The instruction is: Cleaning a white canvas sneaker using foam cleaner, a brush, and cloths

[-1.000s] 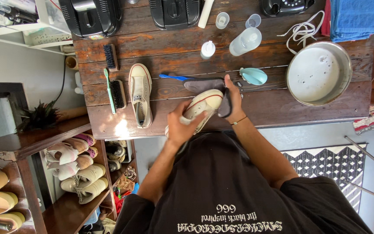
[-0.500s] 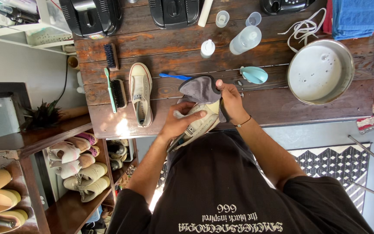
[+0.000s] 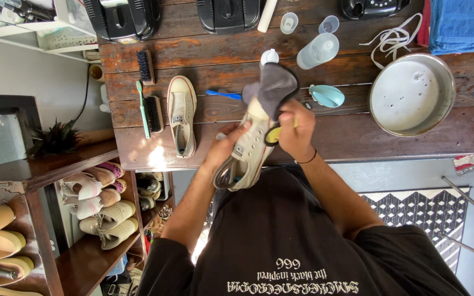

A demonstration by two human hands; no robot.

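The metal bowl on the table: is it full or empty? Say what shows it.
Partly filled. The metal bowl holds pale, cloudy liquid with small bubbles, covering its bottom below the rim. Depth cannot be told.

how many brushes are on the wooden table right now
3. A black brush near the far left edge, a wide scrub brush with a green toothbrush alongside it, left of the lying sneaker. Others may be hidden behind the held sneaker.

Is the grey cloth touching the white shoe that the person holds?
Touching. The head view shows the grey cloth draped over the toe of the white shoe, pressed there by the right hand; the left hand grips the shoe's side.
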